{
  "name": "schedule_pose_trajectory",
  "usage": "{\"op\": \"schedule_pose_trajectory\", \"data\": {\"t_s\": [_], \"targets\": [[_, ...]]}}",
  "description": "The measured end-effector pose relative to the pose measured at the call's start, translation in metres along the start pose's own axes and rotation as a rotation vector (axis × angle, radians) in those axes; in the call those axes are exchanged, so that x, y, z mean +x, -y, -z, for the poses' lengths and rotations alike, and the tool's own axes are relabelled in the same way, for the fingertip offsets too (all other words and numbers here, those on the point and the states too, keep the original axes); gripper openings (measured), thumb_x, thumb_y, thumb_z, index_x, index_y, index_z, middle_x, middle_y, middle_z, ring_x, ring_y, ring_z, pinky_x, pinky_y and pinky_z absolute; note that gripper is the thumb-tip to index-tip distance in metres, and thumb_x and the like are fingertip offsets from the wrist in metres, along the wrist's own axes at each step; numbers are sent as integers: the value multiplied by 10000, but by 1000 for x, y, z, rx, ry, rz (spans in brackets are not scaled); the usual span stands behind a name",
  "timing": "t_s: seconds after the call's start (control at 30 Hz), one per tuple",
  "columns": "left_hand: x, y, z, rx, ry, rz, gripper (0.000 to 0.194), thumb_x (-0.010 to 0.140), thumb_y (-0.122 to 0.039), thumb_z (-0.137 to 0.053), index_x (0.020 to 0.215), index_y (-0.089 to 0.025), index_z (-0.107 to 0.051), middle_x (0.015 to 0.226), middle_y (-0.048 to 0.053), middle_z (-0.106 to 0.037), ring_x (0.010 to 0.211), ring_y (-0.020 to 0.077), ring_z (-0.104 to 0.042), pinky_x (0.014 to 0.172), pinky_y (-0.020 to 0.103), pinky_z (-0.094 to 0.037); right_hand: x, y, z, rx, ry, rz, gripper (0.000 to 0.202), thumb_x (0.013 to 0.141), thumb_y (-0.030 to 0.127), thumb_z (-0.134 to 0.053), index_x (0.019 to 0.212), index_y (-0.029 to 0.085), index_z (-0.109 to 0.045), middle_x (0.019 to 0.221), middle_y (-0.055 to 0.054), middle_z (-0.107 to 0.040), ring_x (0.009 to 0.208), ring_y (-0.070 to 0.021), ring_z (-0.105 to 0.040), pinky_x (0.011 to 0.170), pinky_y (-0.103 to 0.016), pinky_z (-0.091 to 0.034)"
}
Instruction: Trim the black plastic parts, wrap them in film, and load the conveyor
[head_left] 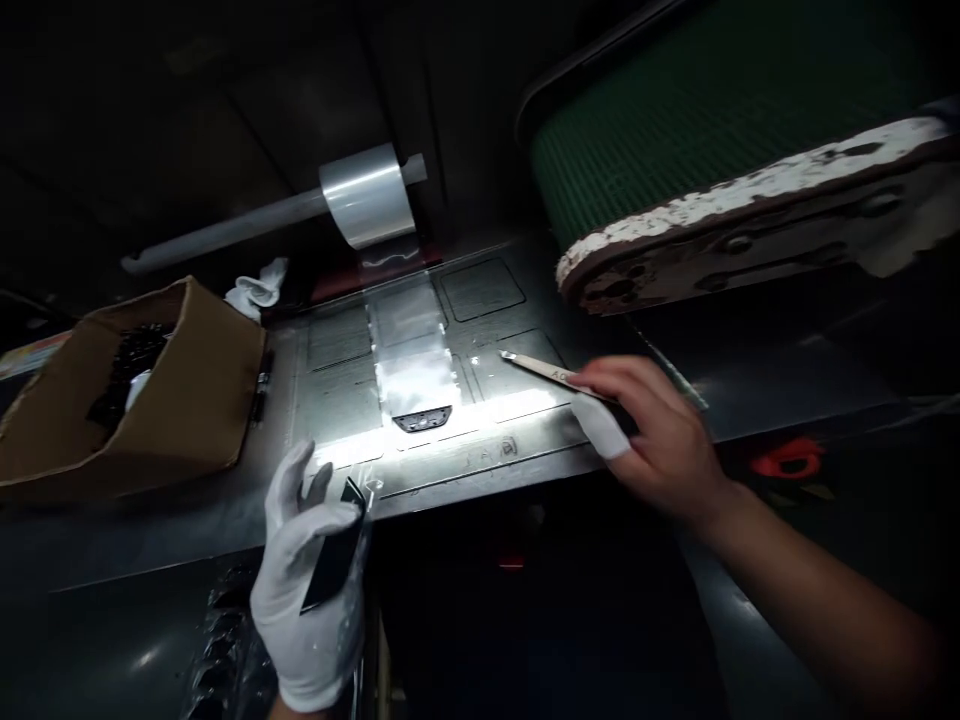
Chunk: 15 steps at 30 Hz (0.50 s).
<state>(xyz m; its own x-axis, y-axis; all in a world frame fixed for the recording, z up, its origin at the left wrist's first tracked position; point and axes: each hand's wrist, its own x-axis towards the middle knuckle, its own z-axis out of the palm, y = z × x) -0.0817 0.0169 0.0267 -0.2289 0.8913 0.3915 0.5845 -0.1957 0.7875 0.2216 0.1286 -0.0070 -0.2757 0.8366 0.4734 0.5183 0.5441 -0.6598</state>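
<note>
My left hand (311, 590), in a white glove, holds a dark flat piece (335, 560) with clear film at its edge, low and left of the work surface's front edge. My right hand (652, 430) is bare except for a white cover on the thumb. It grips a pale-handled knife (540, 369) whose tip points left, just above the metal surface. Between the hands, a small black part (422, 419) lies at the near end of a strip of clear film (411, 345).
The film runs from a roll (367, 195) on a rod behind the metal plate (337, 400). A cardboard box (195, 390) of black parts stands left. Black pieces (217, 650) lie lower left. Green ribbed machinery (675, 130) overhangs the right; a red object (787, 458) sits below it.
</note>
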Motion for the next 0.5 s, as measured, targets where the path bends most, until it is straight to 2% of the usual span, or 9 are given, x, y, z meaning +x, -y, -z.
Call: {"op": "schedule_pose_trajectory", "data": {"t_s": [0.07,0.1,0.13,0.17,0.23,0.3,0.37,0.43,0.5], "targets": [[-18,-5,-6,-49,-104,28,212,915,-101,-648,974,-296,-590,1625,17,-389,1531,375,-355,1201,736,-367,-16,38,-21,363,155,-198,164,1009,279,-589,1141,256,-683,1072,-77,-693,997,-242,-662,886,-405,-544],[-26,-4,-9,-49,-118,20,239,899,-82,-659,981,-300,-606,1614,15,-394,1527,382,-355,1193,740,-369,-24,59,-35,589,310,-325,160,1010,335,-610,1130,258,-682,1025,-59,-704,921,-212,-670,811,-358,-556],[-33,-2,-11,-29,-114,-6,276,883,-63,-668,1002,-309,-629,1591,21,-405,1519,389,-358,1182,736,-377,-32,79,-51,812,466,-461,215,989,401,-651,1137,247,-674,1004,-53,-707,861,-190,-661,736,-320,-555],[-40,2,-12,16,-106,-44,318,862,-46,-683,1025,-317,-654,1549,34,-425,1500,392,-374,1168,723,-390,-39,96,-67,1005,568,-589,292,947,452,-707,1130,230,-662,981,-45,-697,803,-166,-638,669,-284,-540],[-54,14,-9,167,-109,-152,387,812,-44,-743,1067,-334,-715,1376,64,-512,1399,381,-459,1106,661,-447,-49,119,-97,1248,650,-801,420,817,496,-840,1027,204,-624,881,-6,-642,702,-127,-576,549,-222,-483],[-68,29,-2,173,-73,-157,401,784,-64,-788,1066,-348,-766,1148,56,-599,1250,330,-548,1034,554,-496,-55,126,-116,1318,663,-915,491,725,491,-910,926,202,-569,803,29,-583,644,-108,-544,493,-193,-436],[-82,41,8,25,-10,23,346,863,-116,-733,1127,-338,-765,1049,49,-666,1109,274,-622,963,465,-537,-60,121,-123,1266,701,-933,477,734,475,-908,892,203,-548,770,41,-564,632,-106,-543,504,-193,-428],[-95,47,17,-153,77,308,338,954,-170,-627,1259,-292,-708,1062,58,-723,987,230,-682,894,399,-576,-64,113,-125,1145,771,-893,394,797,430,-872,879,196,-566,771,43,-548,659,-98,-518,564,-197,-427],[-106,49,23,-235,140,550,305,947,-212,-642,1244,-221,-710,1035,71,-752,880,206,-707,810,341,-595,-67,105,-130,1016,886,-829,300,857,380,-824,872,191,-591,791,40,-535,699,-98,-476,621,-204,-410]]}}
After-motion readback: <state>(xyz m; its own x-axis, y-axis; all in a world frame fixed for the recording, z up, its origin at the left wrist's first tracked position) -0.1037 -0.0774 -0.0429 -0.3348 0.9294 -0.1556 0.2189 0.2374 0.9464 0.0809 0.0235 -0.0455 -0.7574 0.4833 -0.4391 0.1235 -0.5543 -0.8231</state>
